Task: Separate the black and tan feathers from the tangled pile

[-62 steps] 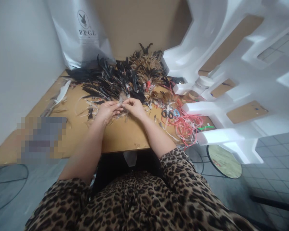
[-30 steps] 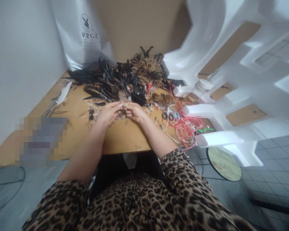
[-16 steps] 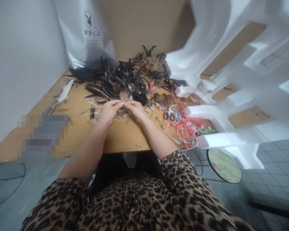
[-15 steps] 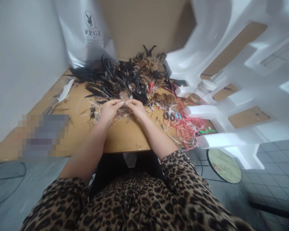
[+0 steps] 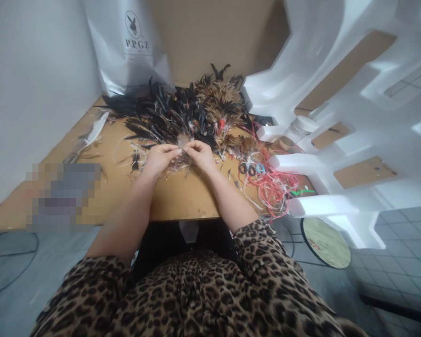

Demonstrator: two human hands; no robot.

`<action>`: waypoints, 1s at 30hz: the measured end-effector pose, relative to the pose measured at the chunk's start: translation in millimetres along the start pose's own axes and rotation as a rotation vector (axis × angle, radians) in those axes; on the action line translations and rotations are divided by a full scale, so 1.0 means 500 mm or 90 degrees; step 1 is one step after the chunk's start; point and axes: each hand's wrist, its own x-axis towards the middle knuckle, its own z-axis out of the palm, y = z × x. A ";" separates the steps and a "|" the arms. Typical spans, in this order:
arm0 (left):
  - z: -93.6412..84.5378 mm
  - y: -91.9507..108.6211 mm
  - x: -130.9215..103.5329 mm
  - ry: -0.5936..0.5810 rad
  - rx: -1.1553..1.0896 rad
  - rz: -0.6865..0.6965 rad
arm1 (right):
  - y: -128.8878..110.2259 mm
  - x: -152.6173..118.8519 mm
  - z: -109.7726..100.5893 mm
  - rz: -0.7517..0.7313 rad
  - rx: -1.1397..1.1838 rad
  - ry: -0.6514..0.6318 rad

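Note:
My left hand [image 5: 161, 158] and my right hand [image 5: 200, 153] meet fingertip to fingertip over the table's front half, both in a pinch. Between them a small, pale, fluffy feather [image 5: 183, 140] sticks up from the fingertips. Just beyond my hands lies a heap of long black feathers [image 5: 175, 110]. To its right stands a bunch of brown feathers [image 5: 224, 100] with a red piece at its base. Smaller brown tufts [image 5: 243, 145] lie to the right of my right hand. Feather scraps are scattered beneath my fingers.
Tangled red string [image 5: 275, 185] and a few tape rings [image 5: 251, 169] lie on the table's right side. White foam packing [image 5: 312, 206] stands along the right edge. A silver bag [image 5: 136, 65] is at the back. A white feather [image 5: 97, 128] lies left, near a blurred-out patch [image 5: 65, 196].
The view has shifted slightly. Both hands stay pinched together in nearly the same spot, and the pale feather shows a little more between the fingertips.

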 end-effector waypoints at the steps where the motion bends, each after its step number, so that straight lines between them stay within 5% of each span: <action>1: -0.005 0.000 0.005 0.017 -0.022 0.003 | 0.003 0.002 -0.007 -0.007 -0.044 -0.017; 8: -0.034 0.003 0.029 0.100 -0.179 -0.015 | -0.002 -0.002 -0.052 -0.073 -0.461 -0.180; 17: -0.034 0.012 0.027 0.089 -0.211 -0.041 | -0.025 -0.023 -0.023 -0.131 -0.758 -0.283; 21: -0.033 0.022 0.021 0.076 -0.205 -0.041 | -0.021 -0.019 -0.029 -0.114 -0.651 -0.222; 30: -0.052 0.001 0.004 0.012 -0.259 -0.121 | -0.012 -0.004 -0.025 0.142 0.023 -0.078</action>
